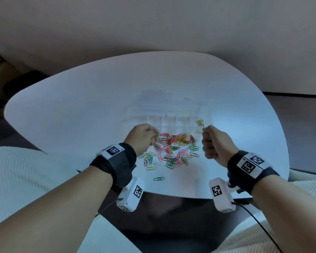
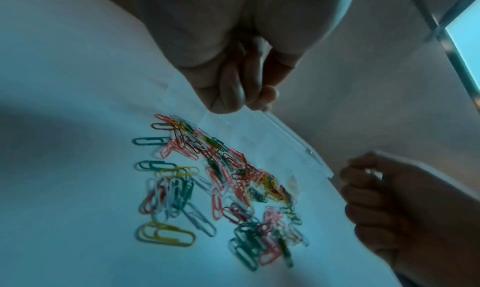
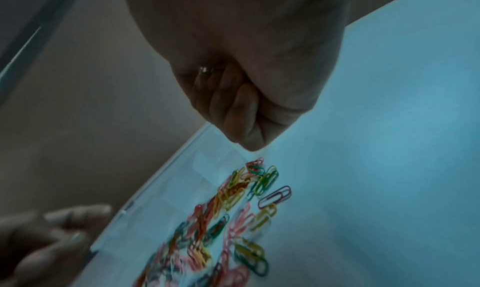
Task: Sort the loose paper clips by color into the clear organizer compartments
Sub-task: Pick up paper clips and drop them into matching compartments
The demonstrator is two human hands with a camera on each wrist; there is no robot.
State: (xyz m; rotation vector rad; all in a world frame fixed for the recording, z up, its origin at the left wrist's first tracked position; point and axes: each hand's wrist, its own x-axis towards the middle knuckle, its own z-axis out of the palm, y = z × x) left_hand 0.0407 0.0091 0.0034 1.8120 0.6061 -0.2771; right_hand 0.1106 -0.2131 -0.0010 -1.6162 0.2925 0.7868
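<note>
A mixed heap of clips lies on the table just before the clear organizer, where some yellow clips already sit. Left hand is curled at the heap's edge, right hand clenched; whether either holds a clip cannot be told. Tangled clips could drag wrong colours along

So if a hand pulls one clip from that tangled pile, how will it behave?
Probably it drags neighbours along: the paper clip pile is overlapped and interlocked. Each clip looks thin, light wire, likely sliding on the smooth white table. The lone green clip should lift cleanly.
</note>
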